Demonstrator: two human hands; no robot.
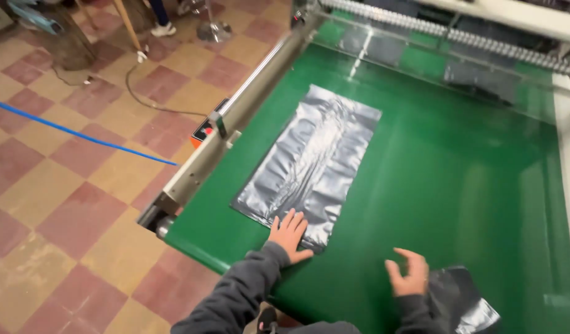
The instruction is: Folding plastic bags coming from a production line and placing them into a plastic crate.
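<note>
The left hand [290, 235] lay flat, fingers spread, pressing the near edge of a grey plastic bag [310, 167] spread along the left part of the green conveyor belt [458, 185]; the step in hand looked like smoothing and squaring the bag. The right hand [408, 275] hovered half open above the belt, gripping nothing, just beside a second crumpled grey bag [464, 303] at the near edge. The bag's long side ran near the metal side rail [235, 120], while wide bare belt lay to the right for any sliding.

Silver-grey plastic bag [310, 168] on a green belt [458, 185]; floor [68, 204] checkered tan and dull red (worn).
</note>
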